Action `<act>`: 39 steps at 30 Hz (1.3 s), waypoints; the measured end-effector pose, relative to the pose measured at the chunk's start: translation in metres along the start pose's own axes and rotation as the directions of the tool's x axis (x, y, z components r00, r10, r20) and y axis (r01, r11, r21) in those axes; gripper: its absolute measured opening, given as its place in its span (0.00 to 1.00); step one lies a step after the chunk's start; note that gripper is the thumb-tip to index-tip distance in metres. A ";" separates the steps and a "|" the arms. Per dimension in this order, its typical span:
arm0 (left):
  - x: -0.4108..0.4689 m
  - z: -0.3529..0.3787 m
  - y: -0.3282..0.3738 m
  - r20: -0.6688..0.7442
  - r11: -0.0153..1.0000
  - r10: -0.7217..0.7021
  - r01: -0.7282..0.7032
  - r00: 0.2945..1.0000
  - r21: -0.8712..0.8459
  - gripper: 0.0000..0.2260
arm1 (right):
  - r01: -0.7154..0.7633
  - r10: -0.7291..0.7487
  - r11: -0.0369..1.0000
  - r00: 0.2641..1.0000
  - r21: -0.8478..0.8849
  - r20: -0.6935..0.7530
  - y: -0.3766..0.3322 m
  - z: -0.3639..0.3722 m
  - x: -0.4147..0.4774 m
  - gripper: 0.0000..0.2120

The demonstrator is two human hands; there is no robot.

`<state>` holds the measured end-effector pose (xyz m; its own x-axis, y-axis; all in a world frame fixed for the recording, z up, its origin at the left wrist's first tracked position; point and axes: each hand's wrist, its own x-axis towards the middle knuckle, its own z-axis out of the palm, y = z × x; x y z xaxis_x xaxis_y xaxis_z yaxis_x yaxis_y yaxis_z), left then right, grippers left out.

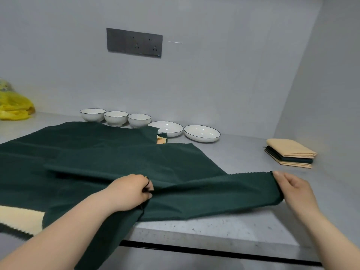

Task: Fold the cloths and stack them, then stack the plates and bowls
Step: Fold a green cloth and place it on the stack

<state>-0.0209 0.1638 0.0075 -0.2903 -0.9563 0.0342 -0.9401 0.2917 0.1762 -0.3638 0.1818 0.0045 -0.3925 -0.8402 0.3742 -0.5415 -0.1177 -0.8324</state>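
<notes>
In front of the bowls (116,117), the left hand (129,191) and right hand (294,189) each pinch the green cloth (204,193) in their fingers, stretched between them over the surface (233,158).

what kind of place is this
Likely a home kitchen counter: a grey speckled stone countertop, white dark-rimmed ceramic bowls by the wall, and a dark grey double wall socket above.

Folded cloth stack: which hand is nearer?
Right. The right hand pinches the green cloth in front of the folded cloth stack; the left hand grips the cloth much farther left.
</notes>
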 end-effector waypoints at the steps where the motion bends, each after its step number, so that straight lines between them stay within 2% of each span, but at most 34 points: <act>1: 0.004 0.002 0.011 0.011 1.000 0.031 -0.031 0.999 -0.004 0.09 | -0.020 0.021 1.000 0.999 0.014 -0.033 0.002 -0.010 -0.002 0.20; 4: 0.018 0.008 0.042 0.041 0.993 0.114 -0.113 0.993 -0.015 0.10 | -0.099 0.099 0.995 0.995 0.034 -0.020 0.013 -0.039 -0.010 0.27; 6: 0.026 0.012 0.055 0.059 0.989 0.151 -0.150 0.987 -0.014 0.10 | -0.207 0.208 0.978 0.975 -0.011 0.078 0.020 -0.055 -0.014 0.22; 8: 0.032 0.015 0.061 0.061 0.985 0.171 -0.171 0.983 -0.003 0.10 | -0.302 0.322 0.945 0.926 -0.125 0.197 0.027 -0.067 -0.014 0.20; 10: 0.035 0.016 0.060 0.058 0.983 0.182 -0.183 0.982 0.013 0.10 | -0.311 0.351 0.930 0.909 -0.196 0.224 0.025 -0.071 -0.008 0.20; 13: 0.039 0.017 0.058 0.072 0.981 0.192 -0.194 0.979 0.017 0.10 | -0.161 0.221 0.943 0.957 -0.291 0.189 0.014 -0.056 0.015 0.16; 15: 0.040 0.018 0.056 0.076 0.979 0.203 -0.205 0.976 0.014 0.09 | -0.016 0.130 0.928 0.950 -0.373 0.282 0.005 -0.028 0.031 0.11; 17: 0.039 0.021 0.053 0.087 0.975 0.219 -0.222 0.972 0.021 0.08 | 0.127 0.057 0.913 0.901 -0.387 0.430 0.001 0.010 0.043 0.11; 19: 0.036 0.022 0.050 0.109 0.973 0.227 -0.230 0.968 0.022 0.06 | 0.223 0.044 0.896 0.814 -0.383 0.579 -0.003 0.046 0.051 0.17; 21: 0.034 0.023 0.047 0.136 0.970 0.238 -0.242 0.962 0.019 0.03 | 0.286 0.131 0.842 0.714 -0.457 0.687 -0.004 0.074 0.054 0.22; 23: 0.034 0.022 0.044 0.135 0.965 0.258 -0.261 0.957 0.010 0.03 | 0.327 0.215 0.772 0.673 -0.545 0.708 0.000 0.087 0.054 0.26; 25: 0.034 0.021 0.042 0.121 0.962 0.272 -0.274 0.955 0.001 0.05 | 0.340 0.235 0.725 0.696 -0.599 0.679 0.007 0.085 0.054 0.27; 29: 0.037 0.020 0.042 0.143 0.961 0.267 -0.275 0.953 0.036 0.14 | 0.290 0.288 0.652 0.760 -0.701 0.582 0.026 0.056 0.058 0.28; 31: 0.037 0.022 0.044 0.145 0.961 0.268 -0.274 0.952 0.026 0.13 | 0.239 0.318 0.631 0.788 -0.738 0.527 0.034 0.041 0.058 0.28; 33: 0.036 0.023 0.045 0.131 0.964 0.263 -0.264 0.956 -0.013 0.04 | 0.190 0.344 0.627 0.802 -0.755 0.487 0.039 0.033 0.057 0.28; 34: 0.036 0.024 0.045 0.119 0.965 0.262 -0.262 0.958 -0.020 0.05 | 0.172 0.348 0.630 0.810 -0.757 0.473 0.039 0.030 0.055 0.28; 36: 0.036 0.024 0.046 0.127 0.971 0.241 -0.240 0.962 -0.020 0.12 | 0.141 0.301 0.669 0.846 -0.730 0.440 0.033 0.030 0.052 0.28; 38: 0.034 0.021 0.049 0.130 0.975 0.224 -0.222 0.966 -0.023 0.11 | 0.130 0.178 0.780 0.892 -0.612 0.416 0.017 0.032 0.045 0.26; 39: 0.034 0.020 0.050 0.124 0.976 0.215 -0.215 0.969 -0.021 0.11 | 0.134 0.120 0.851 0.891 -0.507 0.437 0.006 0.034 0.039 0.24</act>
<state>-0.0819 0.1463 -0.0025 -0.5059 -0.8611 -0.0506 -0.8520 0.4897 0.1850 -0.3573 0.1302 0.0005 -0.0901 -0.9944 0.0550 -0.8906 0.0557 -0.4514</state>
